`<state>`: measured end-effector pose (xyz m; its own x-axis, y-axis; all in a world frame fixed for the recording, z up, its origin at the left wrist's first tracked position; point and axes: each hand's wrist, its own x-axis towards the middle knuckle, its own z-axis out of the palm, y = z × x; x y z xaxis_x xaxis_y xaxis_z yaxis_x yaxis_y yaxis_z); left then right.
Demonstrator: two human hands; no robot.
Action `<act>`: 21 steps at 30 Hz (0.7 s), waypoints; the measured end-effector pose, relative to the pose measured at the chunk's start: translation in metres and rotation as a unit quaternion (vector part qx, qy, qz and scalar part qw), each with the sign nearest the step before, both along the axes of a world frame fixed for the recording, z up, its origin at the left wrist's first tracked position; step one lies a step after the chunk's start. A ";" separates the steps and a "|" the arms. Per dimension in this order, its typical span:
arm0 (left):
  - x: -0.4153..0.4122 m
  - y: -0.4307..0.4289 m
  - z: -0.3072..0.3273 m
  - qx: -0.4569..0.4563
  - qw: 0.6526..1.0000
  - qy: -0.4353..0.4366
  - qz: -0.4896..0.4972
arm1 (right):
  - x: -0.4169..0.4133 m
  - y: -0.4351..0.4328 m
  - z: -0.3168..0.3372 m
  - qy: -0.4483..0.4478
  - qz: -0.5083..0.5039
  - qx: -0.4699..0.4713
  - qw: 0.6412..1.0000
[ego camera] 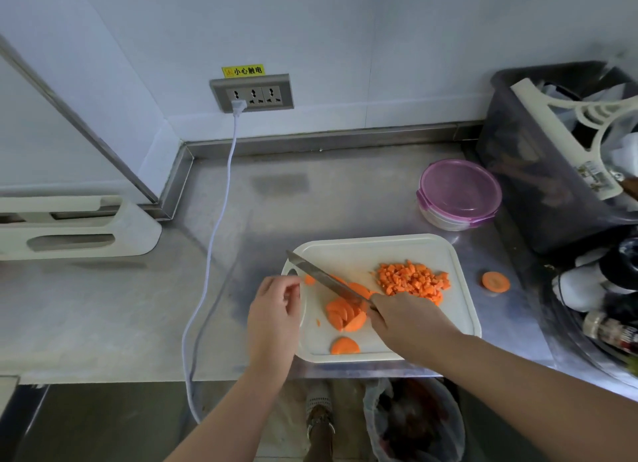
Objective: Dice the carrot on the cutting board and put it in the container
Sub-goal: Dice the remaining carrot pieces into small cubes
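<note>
A white cutting board point(407, 251) lies on the steel counter. A heap of diced carrot point(412, 280) sits on its right part. Carrot slices point(345, 315) are stacked at the board's middle, with one more slice point(345, 346) near the front edge. My right hand point(407, 320) grips the handle of a knife point(324, 278), whose blade slants up-left over the slices. My left hand point(274, 311) hovers at the board's left edge, fingers loosely curled and holding nothing. A round container with a purple lid point(459, 192) stands behind the board, lid on.
One carrot round point(496, 282) lies on the counter right of the board. A dark bin of utensils point(559, 157) and bottles point(607, 330) crowd the right side. A white cable point(221, 199) runs from the wall socket past the board's left. A lined waste bin point(414, 423) stands below the counter edge.
</note>
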<state>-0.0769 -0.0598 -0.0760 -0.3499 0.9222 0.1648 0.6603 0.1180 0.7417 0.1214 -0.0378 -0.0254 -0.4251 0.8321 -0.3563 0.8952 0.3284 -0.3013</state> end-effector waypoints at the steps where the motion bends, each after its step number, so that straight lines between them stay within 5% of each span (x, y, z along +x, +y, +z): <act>1: -0.002 0.002 0.010 0.016 0.999 -0.017 0.035 | 0.001 0.000 0.001 -0.009 0.001 0.017 1.000; 5: -0.003 0.012 0.044 0.080 0.997 0.008 -0.024 | 0.006 0.001 0.007 -0.054 0.007 0.090 0.994; 8: 0.001 0.022 0.058 0.007 0.972 0.079 -0.222 | 0.009 0.003 0.011 -0.062 0.017 0.197 0.978; 11: 0.007 0.032 0.058 -0.065 0.921 0.191 -0.334 | 0.013 0.003 0.005 -0.135 0.043 0.202 0.969; 18: 0.013 0.045 0.055 -0.054 0.898 0.206 -0.385 | 0.021 0.009 0.004 -0.137 0.048 0.197 0.970; 21: 0.009 0.045 0.055 -0.009 0.926 0.140 -0.350 | 0.027 0.011 0.008 -0.134 0.051 0.207 0.968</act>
